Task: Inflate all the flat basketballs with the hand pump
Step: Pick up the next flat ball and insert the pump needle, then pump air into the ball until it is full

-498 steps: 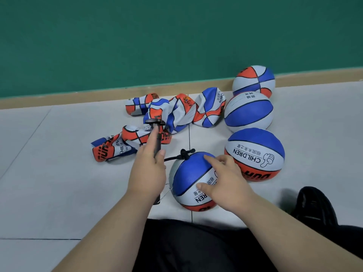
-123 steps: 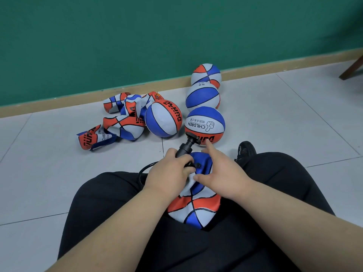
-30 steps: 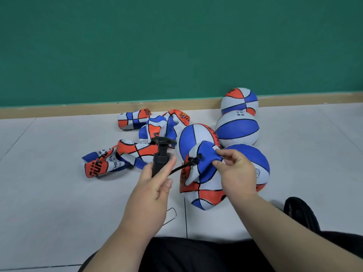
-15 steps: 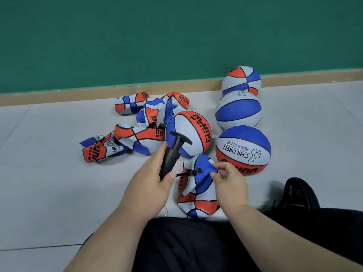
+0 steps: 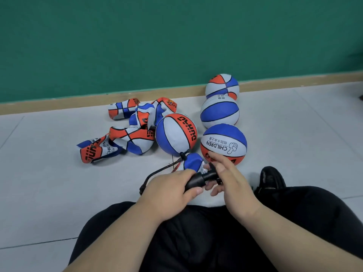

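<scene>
My left hand (image 5: 169, 191) grips the barrel of the black hand pump (image 5: 198, 179), which lies nearly level over my lap. The fingers and thumb of my right hand (image 5: 231, 179) curl round the pump's handle end. The pump's thin black hose (image 5: 157, 172) loops left and runs up to a flat blue, white and orange basketball (image 5: 191, 161) on the floor just beyond my hands. Several more flat balls (image 5: 135, 132) lie in a heap to the left. Round inflated balls (image 5: 176, 134) stand behind and to the right.
The inflated balls line up toward the green wall: one marked CHILDREN (image 5: 224, 144), a blue and white one (image 5: 220, 111), and one against the wooden baseboard (image 5: 223, 86). My black shoe (image 5: 271, 178) sits right of my hands. Grey floor tiles (image 5: 59, 193) spread left.
My right hand has let go of the flat ball and moved onto the pump handle. My left hand has tipped the pump from upright to nearly level and drawn it toward my lap.
</scene>
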